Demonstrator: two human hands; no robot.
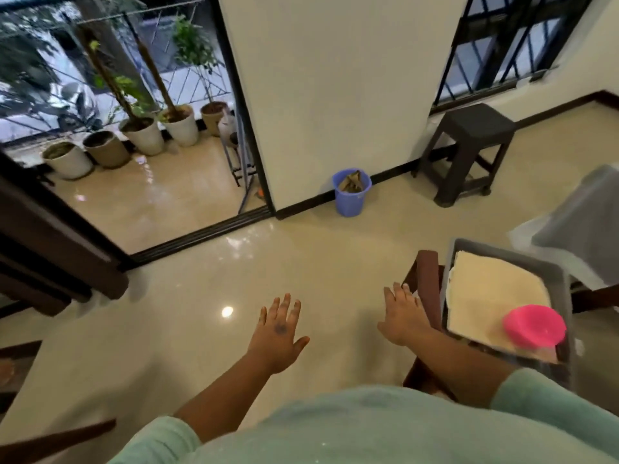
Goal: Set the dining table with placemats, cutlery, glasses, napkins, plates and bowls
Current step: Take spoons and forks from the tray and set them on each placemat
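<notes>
We look down over a pale green top at both of our hands stretched out above the glossy cream floor [201,262]. Our left hand [278,333] hovers palm down with its fingers [284,306] straight and spread wide, holding nothing. Our right hand [403,313] reaches toward the right, its fingers [398,291] also straight and loosely spread, empty, with the fingertips at the near edge of a dark wooden chair arm [428,283]; we cannot tell whether they touch it.

Just right of that hand sits a grey tray [559,279] resting on the chair. Inside it lies a flat cream stack, apparently folded cloth or placemats [489,296], and on the stack's near right corner stands a pink bowl [534,324], seemingly upside down. Behind the tray something is draped in clear plastic sheeting [582,216].

Further off, a blue bucket [351,192] stands against the white wall, a dark plastic stool [469,152] stands below the barred window, and a row of potted plants [140,135] lines the balcony beyond the sliding door track.
</notes>
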